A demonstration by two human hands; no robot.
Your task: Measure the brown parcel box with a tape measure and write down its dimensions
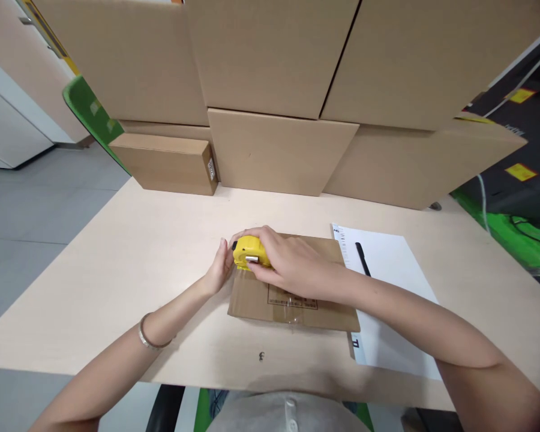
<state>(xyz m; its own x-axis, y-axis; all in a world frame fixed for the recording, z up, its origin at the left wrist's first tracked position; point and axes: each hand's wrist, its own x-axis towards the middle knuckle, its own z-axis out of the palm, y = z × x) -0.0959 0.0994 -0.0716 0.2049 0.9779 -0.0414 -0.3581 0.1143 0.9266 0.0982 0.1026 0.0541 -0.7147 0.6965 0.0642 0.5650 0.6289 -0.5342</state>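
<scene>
A yellow tape measure rests on the left part of a small flat cardboard box lying on the pale wooden table. My right hand is wrapped over the tape measure from the right, fingers closed on its body. My left hand presses against the box's left edge just beside the tape measure, its fingers pinched together near the tape's end; what they hold is hidden. A bracelet sits on my left wrist.
A white sheet of paper with a black pen lies under and right of the box. A small brown carton and large stacked cardboard boxes line the table's back. A green chair back stands at far left.
</scene>
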